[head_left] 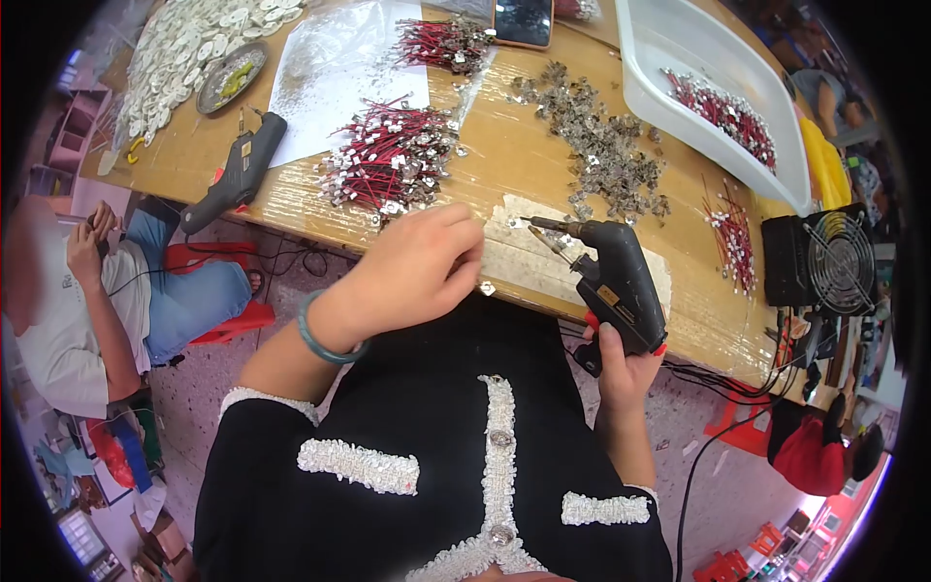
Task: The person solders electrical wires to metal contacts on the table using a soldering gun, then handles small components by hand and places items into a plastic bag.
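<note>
I have the right hand (626,367) clamped round the handle of a black soldering gun (623,281) at the near edge of the table, its tip pointing left over a pale mat (531,264). My left hand (427,260) is just left of that tip with its fingers curled in, and from here I cannot tell whether they pinch anything. Red wires (393,155) lie heaped beyond it to the far left, small metal pieces (606,145) spread farther right, and a white tray (669,39) sits far right.
</note>
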Tool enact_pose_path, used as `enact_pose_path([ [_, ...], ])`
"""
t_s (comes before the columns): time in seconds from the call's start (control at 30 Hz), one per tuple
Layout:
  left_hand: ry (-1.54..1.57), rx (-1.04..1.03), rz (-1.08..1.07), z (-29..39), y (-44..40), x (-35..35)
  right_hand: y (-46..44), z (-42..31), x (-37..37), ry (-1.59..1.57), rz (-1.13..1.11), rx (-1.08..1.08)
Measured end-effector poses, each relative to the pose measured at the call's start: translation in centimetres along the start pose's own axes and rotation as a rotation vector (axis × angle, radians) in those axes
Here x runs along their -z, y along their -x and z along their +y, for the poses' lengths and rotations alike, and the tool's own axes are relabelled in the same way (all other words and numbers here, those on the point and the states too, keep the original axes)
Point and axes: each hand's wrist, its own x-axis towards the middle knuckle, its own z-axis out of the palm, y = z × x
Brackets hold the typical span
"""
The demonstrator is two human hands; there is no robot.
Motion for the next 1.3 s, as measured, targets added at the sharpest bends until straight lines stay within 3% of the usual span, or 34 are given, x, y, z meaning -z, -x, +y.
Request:
enact_pose_path([
  [0.13,0.043,0.176,0.183,0.5,-0.6,-2.0,0.3,0.3,0.2,0.055,-0.015,0.024],
  [0.33,-0.071,0.15,0.297,0.2,-1.0,-3.2,0.2,-0.1,0.1,0.156,-0.063,0.054],
  [0.87,-0.097,0.192,0.299,0.1,-1.2,-3.6,-0.6,-1.1,-0.7,0.292,-0.092,0.163],
  [1.3,-0.118,0.201,0.267,0.1,-1.4,-3.5,-0.9,-1.5,-0.7,0.305,-0.125,0.079],
])
